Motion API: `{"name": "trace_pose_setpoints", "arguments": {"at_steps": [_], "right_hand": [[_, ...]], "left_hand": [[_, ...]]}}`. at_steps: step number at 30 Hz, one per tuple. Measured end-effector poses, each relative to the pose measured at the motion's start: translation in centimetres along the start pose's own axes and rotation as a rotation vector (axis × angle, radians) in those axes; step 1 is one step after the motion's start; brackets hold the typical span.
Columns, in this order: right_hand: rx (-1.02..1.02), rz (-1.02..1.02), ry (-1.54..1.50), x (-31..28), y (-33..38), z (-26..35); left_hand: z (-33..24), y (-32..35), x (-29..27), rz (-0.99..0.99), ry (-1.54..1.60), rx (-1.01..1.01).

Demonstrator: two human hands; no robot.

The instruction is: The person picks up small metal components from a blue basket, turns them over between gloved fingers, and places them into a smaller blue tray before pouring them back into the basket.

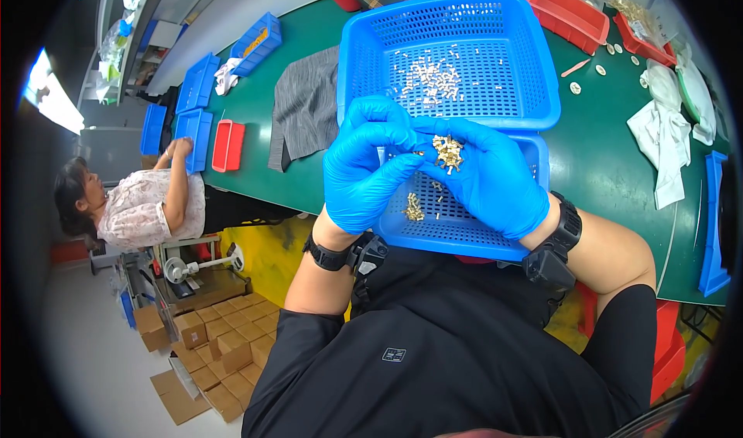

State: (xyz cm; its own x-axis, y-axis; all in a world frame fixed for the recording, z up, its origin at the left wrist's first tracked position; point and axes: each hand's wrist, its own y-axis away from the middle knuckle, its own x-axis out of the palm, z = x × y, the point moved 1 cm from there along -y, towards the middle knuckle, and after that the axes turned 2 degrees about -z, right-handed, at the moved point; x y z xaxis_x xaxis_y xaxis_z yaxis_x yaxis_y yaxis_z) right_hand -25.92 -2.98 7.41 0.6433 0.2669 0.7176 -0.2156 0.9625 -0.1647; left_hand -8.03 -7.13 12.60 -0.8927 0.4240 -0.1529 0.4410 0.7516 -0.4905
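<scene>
Left-hand grip, fingertips together, any held piece indistinct, just left of gold-coloured pieces at mixed angles in the cupped right hand

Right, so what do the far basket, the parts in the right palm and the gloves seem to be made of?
Far basket: likely moulded plastic, smooth and slightly glossy, judging by its regular slots and rounded rim.
Parts: probably metal, by their shiny gold tone; solid brass or plating, I can't tell.
Gloves: thin rubber, perhaps nitrile, clinging in satin wrinkles.
</scene>
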Motion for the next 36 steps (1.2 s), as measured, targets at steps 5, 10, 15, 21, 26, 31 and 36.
{"name": "trace_pose_setpoints", "arguments": {"at_steps": [5,10,15,21,26,31,36], "right_hand": [[0.145,-0.07,-0.194,0.3,-0.1,0.3],[0.176,-0.116,-0.045,0.7,-0.4,0.2],[0.067,-0.087,0.528,-0.1,0.5,0.5],[0.08,-0.073,0.646,-0.1,0.6,0.8],[0.061,-0.054,0.583,-0.6,0.6,0.2],[0.024,-0.007,0.793,-0.1,0.5,1.2],[0.096,-0.073,0.579,-0.4,0.6,0.3]], "left_hand": [[0.5,-1.9,-0.1,-0.061,-0.226,-0.059],[0.5,-2.9,0.0,-0.064,-0.659,-0.06],[-0.8,-1.9,1.2,0.208,-0.949,0.089],[-0.7,-0.9,1.4,0.249,-1.031,0.122],[-0.6,-0.4,1.8,0.225,-1.093,0.155],[-0.5,-0.4,1.9,0.22,-1.099,0.136],[-0.8,-0.4,1.7,0.244,-1.065,0.092]]}}
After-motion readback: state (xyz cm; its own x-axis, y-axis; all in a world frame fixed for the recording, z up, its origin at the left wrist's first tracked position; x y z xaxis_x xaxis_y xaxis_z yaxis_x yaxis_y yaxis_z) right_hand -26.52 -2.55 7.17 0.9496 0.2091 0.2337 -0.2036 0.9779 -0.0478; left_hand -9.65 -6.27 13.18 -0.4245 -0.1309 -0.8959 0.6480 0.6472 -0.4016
